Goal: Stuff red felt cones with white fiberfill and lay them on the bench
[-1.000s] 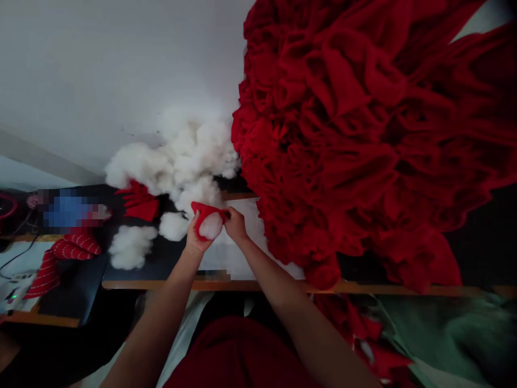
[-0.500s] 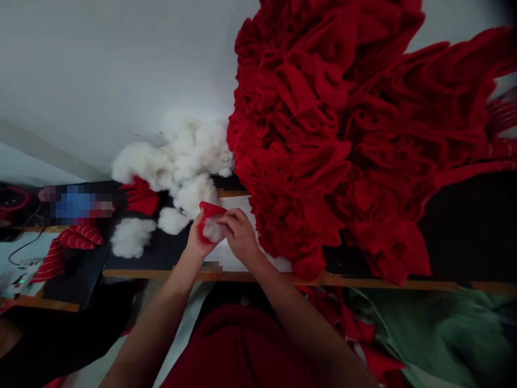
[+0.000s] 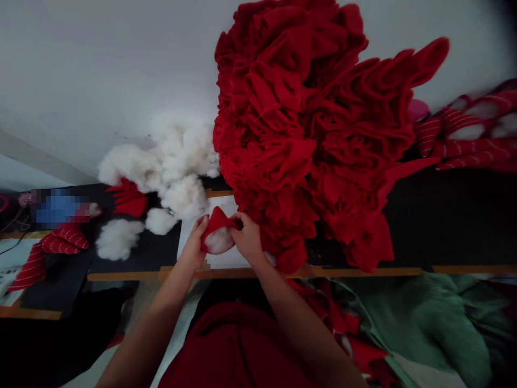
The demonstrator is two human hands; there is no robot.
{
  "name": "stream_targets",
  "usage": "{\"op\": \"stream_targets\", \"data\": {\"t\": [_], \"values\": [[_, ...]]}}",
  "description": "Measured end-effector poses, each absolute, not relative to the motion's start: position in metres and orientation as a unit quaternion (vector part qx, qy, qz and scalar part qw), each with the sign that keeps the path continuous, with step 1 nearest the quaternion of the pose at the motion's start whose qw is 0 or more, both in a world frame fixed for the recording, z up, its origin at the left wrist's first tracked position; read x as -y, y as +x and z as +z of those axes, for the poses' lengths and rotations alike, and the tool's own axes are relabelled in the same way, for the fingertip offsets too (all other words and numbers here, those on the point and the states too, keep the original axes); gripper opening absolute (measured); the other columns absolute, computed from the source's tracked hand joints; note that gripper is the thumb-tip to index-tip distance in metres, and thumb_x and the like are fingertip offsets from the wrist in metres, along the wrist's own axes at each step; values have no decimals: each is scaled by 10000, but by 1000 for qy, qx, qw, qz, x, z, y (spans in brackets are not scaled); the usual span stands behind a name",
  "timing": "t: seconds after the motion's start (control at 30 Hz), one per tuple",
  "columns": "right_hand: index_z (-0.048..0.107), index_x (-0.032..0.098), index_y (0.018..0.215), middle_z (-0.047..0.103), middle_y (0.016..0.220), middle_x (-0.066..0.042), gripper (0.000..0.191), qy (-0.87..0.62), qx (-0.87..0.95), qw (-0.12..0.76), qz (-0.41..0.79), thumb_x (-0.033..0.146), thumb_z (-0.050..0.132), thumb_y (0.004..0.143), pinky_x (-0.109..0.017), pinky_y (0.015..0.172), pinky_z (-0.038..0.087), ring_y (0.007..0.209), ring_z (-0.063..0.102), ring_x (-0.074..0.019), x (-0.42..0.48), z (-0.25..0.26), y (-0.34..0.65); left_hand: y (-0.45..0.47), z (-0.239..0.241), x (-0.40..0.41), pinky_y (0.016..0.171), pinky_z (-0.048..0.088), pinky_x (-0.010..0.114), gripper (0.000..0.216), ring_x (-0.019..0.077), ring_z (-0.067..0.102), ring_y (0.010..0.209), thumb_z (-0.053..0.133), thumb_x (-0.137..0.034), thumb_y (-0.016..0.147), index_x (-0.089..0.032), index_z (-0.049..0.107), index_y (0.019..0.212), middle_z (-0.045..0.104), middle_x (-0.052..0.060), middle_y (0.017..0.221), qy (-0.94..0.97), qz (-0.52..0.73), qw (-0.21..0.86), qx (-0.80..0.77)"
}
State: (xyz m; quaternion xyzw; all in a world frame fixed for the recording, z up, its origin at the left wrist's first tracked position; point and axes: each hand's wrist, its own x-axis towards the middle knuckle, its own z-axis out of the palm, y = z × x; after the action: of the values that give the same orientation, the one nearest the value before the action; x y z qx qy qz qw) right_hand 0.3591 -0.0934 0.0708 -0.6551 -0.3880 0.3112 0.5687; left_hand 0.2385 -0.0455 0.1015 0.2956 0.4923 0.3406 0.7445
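Observation:
Between my two hands is a small pointed red cloth hat (image 3: 218, 218), its tip away from me and its opening facing me. White stuffing (image 3: 220, 241) fills the opening. My left hand (image 3: 195, 243) grips the hat's left side, with the thumb along the edge. My right hand (image 3: 247, 237) pinches the rim at the right; its fingertips are partly hidden. Under the hat lies a white sheet (image 3: 188, 229) on the black table. Just beyond and to the left is a heap of loose white stuffing (image 3: 183, 196).
A tall pile of red cloth pieces (image 3: 266, 134) rises close to my right hand. A red glove-like piece (image 3: 129, 198) and a stuffing clump (image 3: 118, 238) lie left. Striped red items (image 3: 464, 148) are at far right. Green cloth (image 3: 420, 323) hangs below the wooden table edge (image 3: 363, 272).
My right hand has gone from the stuffing inside the hat to its right rim. The hat now stands with its point up and opening toward me. The view has shifted right.

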Motion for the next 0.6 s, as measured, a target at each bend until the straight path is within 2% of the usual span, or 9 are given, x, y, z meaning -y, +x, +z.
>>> {"op": "stream_targets", "data": {"t": [0.1, 0.17, 0.27, 0.5, 0.6], "values": [[552, 212, 764, 603, 741, 8, 158, -656, 389, 573, 298, 153, 501, 627, -276, 687, 446, 702, 554, -150, 101, 70, 359, 238, 109, 55, 657, 423, 218, 362, 132, 528, 752, 710, -267, 596, -203, 587, 930, 574, 0, 841, 512, 380, 608, -472], [551, 207, 762, 598, 743, 4, 138, -653, 393, 579, 289, 163, 504, 639, -273, 686, 443, 709, 550, -150, 105, 71, 358, 239, 111, 60, 713, 405, 239, 322, 155, 512, 802, 720, -207, 559, -191, 605, 859, 569, 9, 844, 615, 363, 506, -483], [551, 205, 758, 594, 750, 1, 122, -648, 401, 585, 277, 173, 507, 649, -269, 692, 441, 718, 546, -148, 110, 73, 356, 244, 111, 66, 727, 385, 267, 209, 171, 505, 789, 644, -142, 597, -192, 592, 793, 565, 16, 804, 680, 349, 400, -505], [548, 200, 794, 587, 772, 1, 141, -674, 351, 593, 265, 180, 514, 659, -273, 706, 452, 725, 550, -143, 121, 67, 356, 247, 100, 68, 693, 367, 282, 187, 188, 466, 735, 553, -99, 591, -221, 574, 732, 530, 18, 740, 716, 355, 343, -494], [539, 194, 889, 581, 870, -30, 216, -651, 356, 603, 291, 241, 555, 680, -250, 650, 469, 761, 555, -142, 125, 65, 357, 245, 97, 68, 689, 364, 283, 161, 190, 463, 739, 558, -137, 611, -221, 570, 748, 527, 22, 758, 707, 354, 355, -498]]}}
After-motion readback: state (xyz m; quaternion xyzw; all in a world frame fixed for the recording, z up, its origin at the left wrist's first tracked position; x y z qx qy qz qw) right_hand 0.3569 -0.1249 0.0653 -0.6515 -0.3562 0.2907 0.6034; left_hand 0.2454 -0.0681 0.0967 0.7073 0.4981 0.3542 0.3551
